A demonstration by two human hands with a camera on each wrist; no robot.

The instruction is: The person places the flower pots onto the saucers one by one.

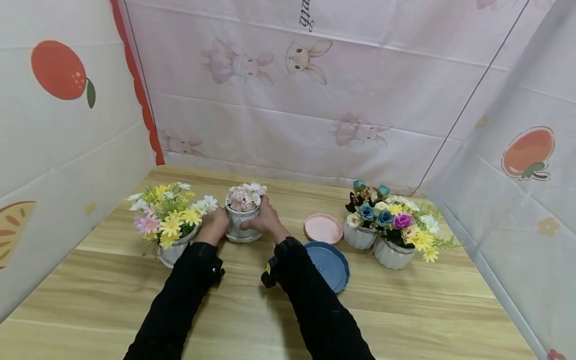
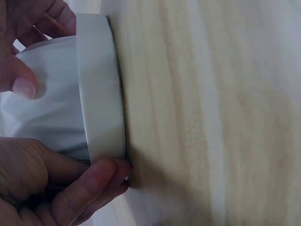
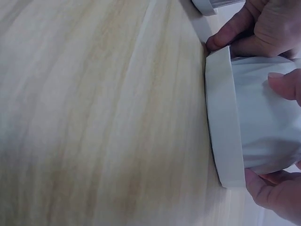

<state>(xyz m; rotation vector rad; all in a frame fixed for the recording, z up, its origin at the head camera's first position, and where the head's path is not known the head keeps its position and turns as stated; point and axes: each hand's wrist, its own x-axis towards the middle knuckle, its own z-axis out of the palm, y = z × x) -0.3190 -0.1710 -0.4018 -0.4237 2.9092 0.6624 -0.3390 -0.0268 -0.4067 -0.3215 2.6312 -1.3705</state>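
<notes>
Head view: a daisy pot (image 1: 168, 220) stands between eight and nine o'clock from the pink-rose pot (image 1: 237, 221); its blooms lean close to the left hand (image 1: 214, 223), so a careless wrist could tug the stems and tip it. The left hand's fingers (image 2: 87, 188) curl at the rim of a white saucer (image 2: 101, 89), gripping it low. Toward eleven o'clock on the surface (image 1: 252, 310), the pink-rose pot sits upright in that saucer. The right hand (image 1: 270, 218) grips this pot, thumb across its wall, fingers at the saucer's edge. Uneven force between the hands could tilt the pot or slide it off the saucer. At three o'clock lies a pink saucer (image 1: 323, 229); at four, a blue saucer (image 1: 331, 265), partly hidden by the right sleeve (image 1: 315, 297), which might drag it. Farthest toward three, the blue-rose pot (image 1: 360, 236) and mixed-flower pot (image 1: 394, 253) crowd together, so one knock could topple both.
</notes>
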